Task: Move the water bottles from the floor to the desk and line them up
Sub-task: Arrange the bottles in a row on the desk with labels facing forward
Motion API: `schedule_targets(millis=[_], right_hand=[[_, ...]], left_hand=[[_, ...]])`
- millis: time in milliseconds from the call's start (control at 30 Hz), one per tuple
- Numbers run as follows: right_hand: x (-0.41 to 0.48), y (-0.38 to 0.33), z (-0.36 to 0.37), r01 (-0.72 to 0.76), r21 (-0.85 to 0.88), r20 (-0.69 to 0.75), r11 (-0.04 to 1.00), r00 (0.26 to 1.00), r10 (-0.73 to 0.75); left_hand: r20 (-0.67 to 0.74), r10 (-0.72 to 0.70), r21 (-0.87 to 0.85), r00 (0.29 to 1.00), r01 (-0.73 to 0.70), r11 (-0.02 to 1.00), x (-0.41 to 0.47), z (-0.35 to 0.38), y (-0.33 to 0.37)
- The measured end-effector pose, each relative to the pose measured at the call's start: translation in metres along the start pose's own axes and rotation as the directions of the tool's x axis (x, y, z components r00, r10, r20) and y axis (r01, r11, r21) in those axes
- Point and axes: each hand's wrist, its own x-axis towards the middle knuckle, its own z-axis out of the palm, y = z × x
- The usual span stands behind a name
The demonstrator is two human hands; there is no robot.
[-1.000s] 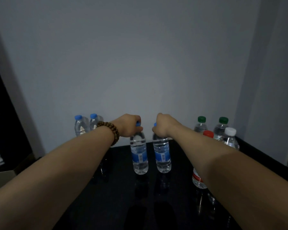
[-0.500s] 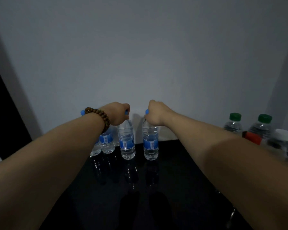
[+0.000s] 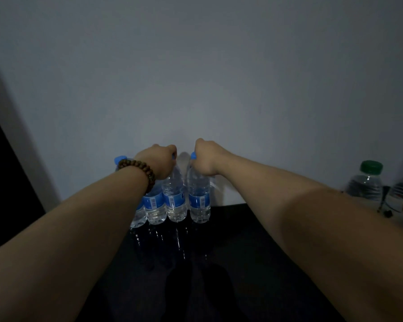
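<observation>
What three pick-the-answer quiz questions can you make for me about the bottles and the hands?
1. Where do the blue-label bottles stand? A: on the black desk by the wall; B: on a chair; C: in a box.
2. How many blue-label bottles stand there? A: one; B: four; C: nine.
3. What is the left hand doing? A: lying flat; B: gripping a bottle's top; C: pointing up.

Answers: 1 A, their bases rest on the desk at the wall. 2 B, four blue labels show side by side. 3 B, it closes round a bottle's top.
</observation>
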Motion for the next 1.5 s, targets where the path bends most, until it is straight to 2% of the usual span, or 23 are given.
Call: schedule_targets(millis=[133, 400, 533, 733, 900, 1200, 1333, 1500], right_hand=[[0.009, -0.003, 0.005, -0.031, -0.014, 0.014, 0.999, 0.999, 0.031], [0.019, -0.001, 0.012, -0.098, -0.028, 0.023, 0.995, 0.995, 0.099], [0.019, -0.001, 0.014, -0.140, -0.029, 0.057, 0.990, 0.988, 0.141], [0.008, -0.005, 0.013, -0.114, -0.043, 0.080, 0.993, 0.990, 0.117], [-0.023, -0.015, -0.013, -0.065, -0.178, 0.065, 0.982, 0.995, 0.078], [-0.111, -0.032, -0.079, 0.016, -0.384, 0.103, 0.923, 0.994, 0.025], [-0.149, -0.033, -0.095, -0.012, -0.494, 0.130, 0.869, 0.988, 0.088], [-0.193, -0.021, -0.116, -0.034, -0.483, 0.189, 0.875, 0.972, 0.142]], left_hand=[[-0.014, -0.021, -0.047, 1.000, 0.021, 0.999, 0.005, 0.003, 0.003], [-0.183, -0.104, -0.128, 0.978, 0.081, 0.988, -0.005, 0.008, 0.000], [-0.207, -0.093, -0.104, 0.974, 0.072, 0.992, -0.010, 0.010, 0.000], [-0.227, -0.080, -0.035, 0.971, 0.074, 0.997, -0.028, -0.002, 0.002], [-0.253, -0.085, 0.032, 0.964, 0.096, 0.995, -0.058, -0.030, 0.004], [-0.236, 0.053, 0.064, 0.970, -0.039, 0.997, -0.134, -0.092, 0.042], [-0.171, 0.106, 0.095, 0.980, -0.091, 0.991, -0.169, -0.111, 0.071], [-0.119, 0.213, 0.181, 0.970, -0.190, 0.965, -0.212, -0.123, 0.111]])
